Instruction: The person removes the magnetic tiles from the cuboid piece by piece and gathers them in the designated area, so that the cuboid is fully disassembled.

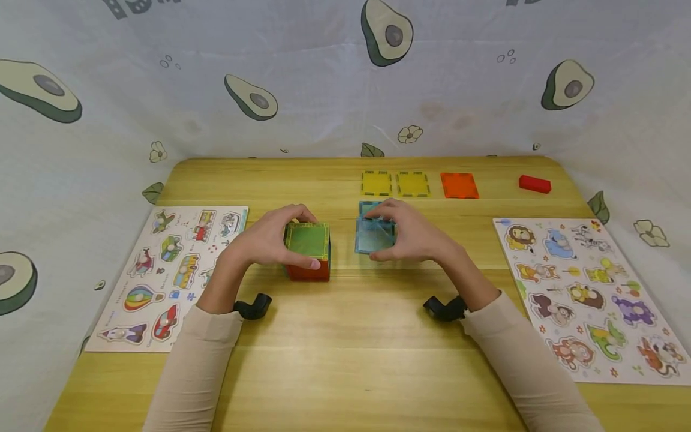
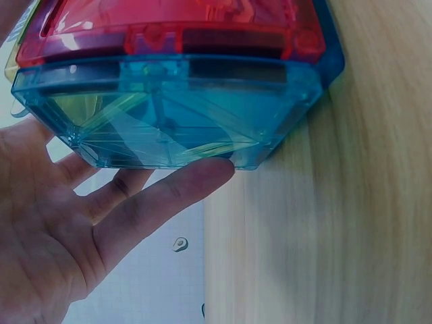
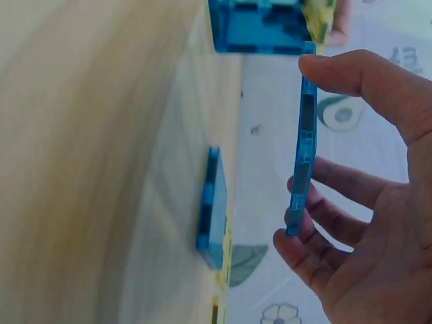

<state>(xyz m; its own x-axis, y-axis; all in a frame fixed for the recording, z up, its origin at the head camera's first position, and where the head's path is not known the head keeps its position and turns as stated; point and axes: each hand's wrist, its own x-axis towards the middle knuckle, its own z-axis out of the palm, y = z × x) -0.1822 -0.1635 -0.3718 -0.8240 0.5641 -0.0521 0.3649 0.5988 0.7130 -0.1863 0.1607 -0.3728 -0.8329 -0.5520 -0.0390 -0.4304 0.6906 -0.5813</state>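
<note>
At nine o'clock, your left hand [image 1: 263, 237] grips the cube [image 1: 309, 241], which could collapse if squeezed hard; at three, your right hand [image 1: 414, 231] pinches a tile [image 1: 373, 236].

That cube [image 1: 315, 241] is glossy see-through plastic — super smooth. Table [image 1: 356, 342] looks like satiny wood, matt cloth [image 1: 318, 54] at 12 o'clock.

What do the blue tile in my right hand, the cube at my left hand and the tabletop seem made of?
Blue tile: probably glossy plastic, being translucent; dark edge inserts could be magnets. Cube: likely similar plastic, judging by its see-through colored sides and shiny highlights. Tabletop: smooth wood or a wood-print laminate; the grain shows, but can't settle which.
</note>
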